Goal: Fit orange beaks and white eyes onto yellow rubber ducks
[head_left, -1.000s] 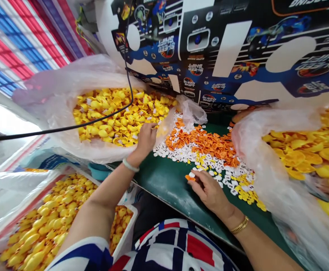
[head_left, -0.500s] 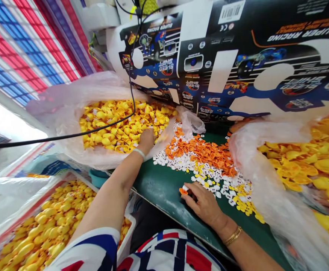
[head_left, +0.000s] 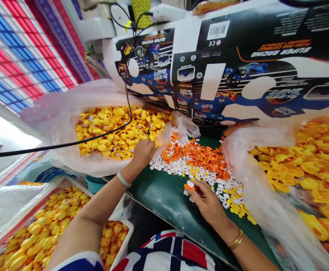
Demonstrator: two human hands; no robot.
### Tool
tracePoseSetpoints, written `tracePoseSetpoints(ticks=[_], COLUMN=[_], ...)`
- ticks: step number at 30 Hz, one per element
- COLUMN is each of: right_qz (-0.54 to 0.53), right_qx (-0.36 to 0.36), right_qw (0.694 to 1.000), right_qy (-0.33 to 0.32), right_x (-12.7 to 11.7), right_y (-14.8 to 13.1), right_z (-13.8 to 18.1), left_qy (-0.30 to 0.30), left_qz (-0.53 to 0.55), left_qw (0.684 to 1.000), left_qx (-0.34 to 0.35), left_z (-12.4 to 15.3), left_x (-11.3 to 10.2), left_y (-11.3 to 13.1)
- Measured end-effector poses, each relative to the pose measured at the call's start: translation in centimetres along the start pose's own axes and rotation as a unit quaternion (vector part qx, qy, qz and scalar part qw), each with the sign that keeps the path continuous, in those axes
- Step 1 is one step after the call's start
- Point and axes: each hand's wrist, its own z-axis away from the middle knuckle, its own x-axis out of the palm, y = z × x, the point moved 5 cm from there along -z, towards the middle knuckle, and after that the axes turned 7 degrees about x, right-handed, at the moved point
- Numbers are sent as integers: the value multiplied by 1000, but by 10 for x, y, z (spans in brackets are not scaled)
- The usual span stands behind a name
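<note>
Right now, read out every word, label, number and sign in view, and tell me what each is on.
"SUPER RACING": upside down on the dark panel of the printed cardboard box.
"SPEED SHIFT": upside down, in a logo repeated across the same box.
Barcode label on the box: bars visible, digits too small to read.
Small print at the box's upper right: too small to read.

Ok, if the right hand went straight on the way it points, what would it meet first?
Probably the small white pieces at the edge of the heap, just past the fingers of the right hand. Depth is unclear, though: passing above them, it would reach the plastic bag of yellow pieces.
</note>
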Motion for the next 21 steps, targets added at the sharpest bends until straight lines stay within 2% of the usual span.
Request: tracePoseSetpoints(ticks=[2, 4, 7, 10, 12, 13, 14, 15, 17, 18, 19, 20, 21], right_qz=[-42, -73, -129, -208, -276, -303, -320, -325, -306, -282, -250, -210, -163], right_qx=[62, 98, 132, 212, 245, 248, 244, 237, 215, 200, 178, 148, 111], right_qw=[996, 989, 979, 954, 929, 920, 915, 915, 926, 936, 948, 963, 977], right_qy=[40, 78, 82, 31, 13, 8, 1, -11, -48, -68, -82, -86, -79], right_x=[-11, -18, -16, -4, 3, 4, 6, 8, 12, 13, 13, 9, 2], right_y=[-5, -11, -9, 6, 14, 15, 15, 14, 9, 5, 1, -3, -8], right_z=[-12, -26, -45, -48, -42, -39, -36, -33, -31, -31, -32, -34, -36], left_qy=[29, 45, 43, 43, 60, 72, 76, 63, -23, -78, -132, -173, -196], left_qz=[2, 34, 109, 219, 346, 432, 528, 625, 781, 827, 852, 863, 865], left_qw=[992, 971, 939, 920, 904, 884, 843, 778, 598, 511, 443, 400, 376], left_qx=[124, 234, 323, 322, 242, 165, 71, -28, -179, -221, -244, -258, -270], left_z=[16, 34, 57, 72, 74, 74, 73, 72, 72, 72, 71, 71, 71], left_x=[-14, -22, -27, -23, -16, -10, -1, 10, 32, 38, 41, 42, 41], left_y=[42, 90, 148, 175, 175, 169, 163, 159, 166, 175, 184, 191, 194])
